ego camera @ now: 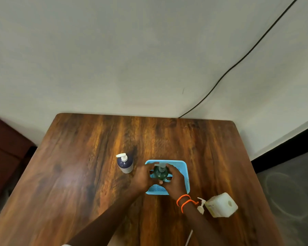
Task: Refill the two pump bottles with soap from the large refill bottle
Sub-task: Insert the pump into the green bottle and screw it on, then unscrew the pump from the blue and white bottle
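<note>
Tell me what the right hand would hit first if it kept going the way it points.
The right hand points up-left across the blue tray and already grips the green bottle; beyond that, likely the left hand.

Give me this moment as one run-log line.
left hand: grips green pump bottle | right hand: grips same bottle | bottle: upright in blue tray | purple pump bottle: untouched | refill bottle: untouched

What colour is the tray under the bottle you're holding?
Light blue tray, with a mesh-patterned floor; seen in the head view.
</note>
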